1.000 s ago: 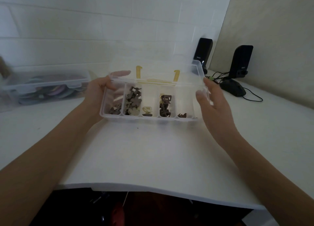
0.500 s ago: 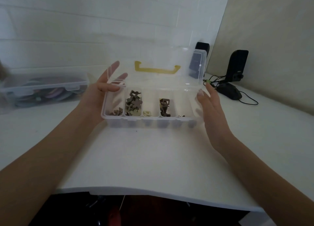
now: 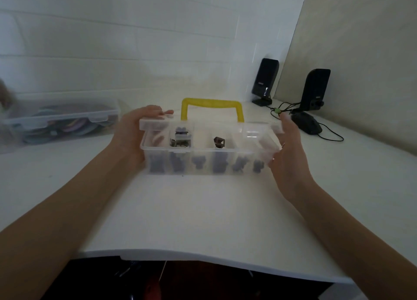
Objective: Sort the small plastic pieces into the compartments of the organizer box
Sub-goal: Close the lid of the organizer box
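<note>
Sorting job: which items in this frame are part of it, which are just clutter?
In the job:
- organizer box, lid nearly down, yellow handle up
- small plastic pieces in its compartments
- left hand on the box's left end
- right hand at its right end

Lying about:
- second clear box, far left
- two black speakers
- black mouse and cables

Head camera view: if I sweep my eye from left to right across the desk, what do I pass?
Clear bin → left hand → organizer box with yellow handle → right hand → mouse. The two speakers overlap these in order, so I leave them out.
</note>
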A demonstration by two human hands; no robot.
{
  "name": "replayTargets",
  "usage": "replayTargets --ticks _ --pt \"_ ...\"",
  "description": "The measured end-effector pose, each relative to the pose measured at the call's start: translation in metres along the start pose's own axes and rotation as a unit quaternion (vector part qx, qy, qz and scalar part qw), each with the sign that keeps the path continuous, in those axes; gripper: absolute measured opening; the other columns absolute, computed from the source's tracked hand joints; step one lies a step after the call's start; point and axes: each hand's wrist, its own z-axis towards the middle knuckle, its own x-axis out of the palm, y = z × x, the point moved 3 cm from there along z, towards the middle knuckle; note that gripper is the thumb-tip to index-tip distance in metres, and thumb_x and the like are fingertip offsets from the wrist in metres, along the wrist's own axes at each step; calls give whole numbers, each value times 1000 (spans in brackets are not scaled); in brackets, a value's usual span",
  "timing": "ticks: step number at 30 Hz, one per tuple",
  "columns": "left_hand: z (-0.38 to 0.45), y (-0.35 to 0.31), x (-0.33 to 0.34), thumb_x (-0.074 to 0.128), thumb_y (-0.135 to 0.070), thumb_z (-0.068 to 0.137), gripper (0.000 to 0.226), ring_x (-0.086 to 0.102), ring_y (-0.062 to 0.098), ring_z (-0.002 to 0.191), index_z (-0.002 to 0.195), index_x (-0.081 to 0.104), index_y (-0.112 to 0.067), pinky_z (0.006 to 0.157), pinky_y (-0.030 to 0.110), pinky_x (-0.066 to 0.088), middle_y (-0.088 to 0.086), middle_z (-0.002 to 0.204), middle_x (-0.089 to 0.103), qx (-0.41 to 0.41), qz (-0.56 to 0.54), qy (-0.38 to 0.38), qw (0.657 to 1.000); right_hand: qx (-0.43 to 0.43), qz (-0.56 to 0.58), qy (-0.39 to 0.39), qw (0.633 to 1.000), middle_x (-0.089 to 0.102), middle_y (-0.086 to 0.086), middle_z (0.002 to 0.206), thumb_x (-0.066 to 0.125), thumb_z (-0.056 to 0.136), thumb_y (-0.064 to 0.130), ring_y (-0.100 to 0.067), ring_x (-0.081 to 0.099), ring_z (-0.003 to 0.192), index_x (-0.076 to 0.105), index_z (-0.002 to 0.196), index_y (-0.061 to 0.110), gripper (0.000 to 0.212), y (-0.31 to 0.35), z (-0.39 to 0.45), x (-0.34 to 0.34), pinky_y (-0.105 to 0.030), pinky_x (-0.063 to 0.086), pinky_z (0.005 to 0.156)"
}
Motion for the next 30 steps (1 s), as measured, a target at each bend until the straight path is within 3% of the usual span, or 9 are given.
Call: replayTargets --ticks 4,9,12,14,15,17,23,26,30 --pt "2 2 -5 42 0 75 31 64 16 82 87 63 -19 75 25 53 5 110 60 19 42 -14 999 -58 -44 -6 997 33 5 145 58 83 33 -20 34 134 42 111 60 42 0 -2 1 -51 31 109" --pt "1 0 -1 40 5 84 35 61 14 89 92 61 -22 74 23 52 2 108 59 33 74 -26 996 -96 -66 -16 993 35 11 139 54 88 12 -16 39 130 44 109 61 54 4 -2 1 -46 35 107" --pt "3 0 1 42 6 86 32 64 8 74 92 60 -20 63 17 52 0 99 61 55 98 -42 993 -140 -103 -10 985 47 -4 127 46 93 3 -23 51 95 49 124 35 45 10 -6 1 -9 48 72" --pt "4 0 0 44 5 87 33 63 7 77 96 61 -22 63 15 53 0 102 60 74 105 -51 990 -157 -143 -6 977 43 -9 140 40 94 0 -18 46 99 58 120 24 39 13 -8 3 -6 45 60" --pt "5 -1 0 44 6 87 35 61 8 81 99 60 -23 65 15 53 0 104 59 86 109 -54 989 -168 -164 1 972 36 -2 147 40 94 2 -7 51 105 62 115 26 39 12 -8 4 -6 44 75" --pt "6 -2 -1 43 10 86 39 59 7 85 101 60 -23 69 14 52 -1 106 60 112 124 -43 985 -173 -186 7 967 29 6 150 40 93 7 9 32 127 67 103 36 41 7 -5 4 -16 26 100" --pt "2 -3 -3 42 6 88 45 58 11 91 74 74 -23 75 17 47 -5 94 68 141 214 -2 967 -176 -208 20 962 45 28 117 42 94 8 -3 29 134 68 93 20 29 1 2 1 -17 24 98" --pt "-2 -6 -1 42 1 86 46 56 13 107 66 75 -24 81 15 44 2 109 64 140 265 13 954 -179 -239 48 953 45 22 134 53 92 31 -8 30 136 64 98 20 17 -2 4 -6 -7 31 95" --pt "-6 -7 7 61 -31 78 16 52 13 116 91 65 -23 79 18 42 2 136 51 79 370 -1 926 -168 -297 62 938 29 23 143 73 64 56 -29 49 123 57 94 42 38 -6 5 -10 -39 45 98"
